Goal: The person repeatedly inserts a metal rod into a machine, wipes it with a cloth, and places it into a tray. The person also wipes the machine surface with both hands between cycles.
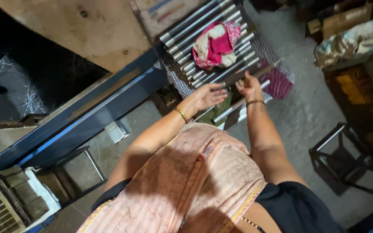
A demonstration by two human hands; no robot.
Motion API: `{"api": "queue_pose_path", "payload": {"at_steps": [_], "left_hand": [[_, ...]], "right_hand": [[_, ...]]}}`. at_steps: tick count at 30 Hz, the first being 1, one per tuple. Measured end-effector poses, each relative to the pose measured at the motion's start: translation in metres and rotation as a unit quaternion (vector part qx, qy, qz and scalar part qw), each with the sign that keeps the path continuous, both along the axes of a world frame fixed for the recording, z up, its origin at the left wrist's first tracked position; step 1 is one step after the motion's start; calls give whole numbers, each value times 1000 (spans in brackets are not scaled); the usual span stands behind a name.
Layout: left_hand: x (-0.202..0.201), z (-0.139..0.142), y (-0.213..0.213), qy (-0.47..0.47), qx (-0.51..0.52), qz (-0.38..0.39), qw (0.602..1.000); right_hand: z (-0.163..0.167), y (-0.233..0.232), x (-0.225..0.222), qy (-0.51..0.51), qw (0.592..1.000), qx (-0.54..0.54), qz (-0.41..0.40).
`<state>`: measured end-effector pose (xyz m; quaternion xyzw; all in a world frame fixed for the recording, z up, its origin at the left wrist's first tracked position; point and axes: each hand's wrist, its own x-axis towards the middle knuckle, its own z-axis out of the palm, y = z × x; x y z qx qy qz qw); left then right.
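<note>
Several long grey metal rods [203,26] lie side by side on a checked cloth [173,75]. A pink and white crumpled rag [216,45] rests on top of them. My left hand [210,94] reaches out palm up with fingers spread, touching the near rods. My right hand [249,85] closes its fingers on one rod [255,69] at the near edge of the stack. More rods [234,107] lie just below my hands. Gold bangles sit on both wrists.
A blue steel beam [87,121] runs diagonally at left, with a wooden board [78,30] above it. A magenta striped cloth [279,82] lies right of the rods. A metal stool frame [337,151] stands at right, cartons [346,19] at top right, a tray of blocks [14,194] at bottom left.
</note>
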<state>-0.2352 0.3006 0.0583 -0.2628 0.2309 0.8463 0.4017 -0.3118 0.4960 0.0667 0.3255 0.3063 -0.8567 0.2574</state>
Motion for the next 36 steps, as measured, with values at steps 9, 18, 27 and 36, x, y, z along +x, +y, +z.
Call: {"api": "queue_pose_path", "payload": {"at_steps": [9, 18, 27, 36], "left_hand": [[58, -38, -95, 29, -206, 49, 977], [199, -45, -192, -38, -236, 178, 954], [340, -30, -262, -85, -90, 292, 948], [426, -35, -322, -109, -184, 353, 911]], "right_hand": [[-24, -19, 66, 173, 977, 15, 125], [-25, -132, 170, 284, 943, 52, 165], [61, -257, 271, 428, 825, 102, 354], [70, -346, 341, 407, 803, 63, 430]]}}
